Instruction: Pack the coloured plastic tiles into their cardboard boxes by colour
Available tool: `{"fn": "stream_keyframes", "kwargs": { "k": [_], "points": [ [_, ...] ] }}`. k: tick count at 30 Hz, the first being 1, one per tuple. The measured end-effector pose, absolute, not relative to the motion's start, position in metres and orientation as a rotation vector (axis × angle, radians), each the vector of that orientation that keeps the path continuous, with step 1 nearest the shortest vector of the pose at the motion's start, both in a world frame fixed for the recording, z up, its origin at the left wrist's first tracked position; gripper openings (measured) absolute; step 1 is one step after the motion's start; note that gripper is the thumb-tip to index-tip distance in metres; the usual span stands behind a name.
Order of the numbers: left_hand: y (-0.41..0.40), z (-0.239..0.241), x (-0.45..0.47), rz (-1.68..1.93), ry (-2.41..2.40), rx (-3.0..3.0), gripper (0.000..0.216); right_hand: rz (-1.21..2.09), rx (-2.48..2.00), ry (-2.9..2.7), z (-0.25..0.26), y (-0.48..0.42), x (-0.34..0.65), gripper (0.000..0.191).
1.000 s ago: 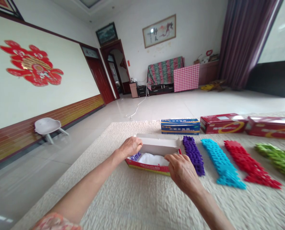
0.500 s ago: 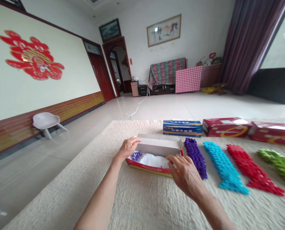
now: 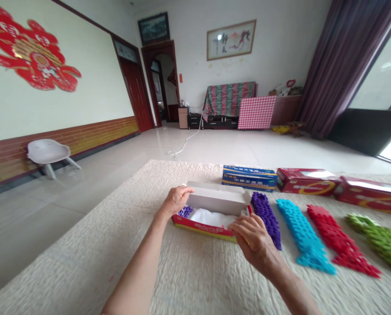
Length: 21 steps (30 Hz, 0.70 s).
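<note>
An open red box [image 3: 200, 228] with a raised white lid lies on the cream textured mat [image 3: 188, 275]. White wrapping and a bit of purple plastic show inside it. My left hand [image 3: 175, 200] grips the box's left end at the lid corner, fingers curled. My right hand [image 3: 256, 240] holds the box's right front corner, fingers bent around its edge. Right beside that hand lies a purple studded plastic strip [image 3: 266, 213].
Further right on the mat lie a cyan strip [image 3: 302, 234], a red strip [image 3: 338, 238] and a green strip [image 3: 381, 238]. Behind them stand a blue box [image 3: 249, 177] and two red boxes [image 3: 305, 180]. A white chair [image 3: 47, 153] and a floor cable [image 3: 185, 142] are beyond.
The view has tilted and shifted slightly. My right hand has closed tighter on the box's right corner; my left hand stays at the left end.
</note>
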State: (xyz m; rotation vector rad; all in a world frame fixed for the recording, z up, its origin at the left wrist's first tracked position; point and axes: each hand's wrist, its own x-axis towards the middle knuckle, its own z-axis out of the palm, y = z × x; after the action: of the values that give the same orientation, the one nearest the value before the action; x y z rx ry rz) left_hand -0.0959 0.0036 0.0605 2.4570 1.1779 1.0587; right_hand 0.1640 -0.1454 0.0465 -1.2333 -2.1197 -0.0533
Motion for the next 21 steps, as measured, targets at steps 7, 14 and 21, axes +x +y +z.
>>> {"fn": "stream_keyframes", "kwargs": {
  "k": [7, 14, 21],
  "points": [
    [0.012, 0.061, -0.101, 1.055, 1.142, 2.321, 0.030, -0.169, -1.253, -2.178, 0.034, -0.134, 0.181, 0.021],
    [0.009, 0.067, -0.102, 1.228, 1.119, 2.021, 0.027, -0.240, -1.209, -2.165, 0.028, -0.136, 0.180, 0.018],
    [0.017, 0.056, -0.106, 1.548, 0.938, 1.497, 0.028, -0.282, -1.183, -2.139, 0.021, -0.131, 0.182, 0.024]
  ]
}}
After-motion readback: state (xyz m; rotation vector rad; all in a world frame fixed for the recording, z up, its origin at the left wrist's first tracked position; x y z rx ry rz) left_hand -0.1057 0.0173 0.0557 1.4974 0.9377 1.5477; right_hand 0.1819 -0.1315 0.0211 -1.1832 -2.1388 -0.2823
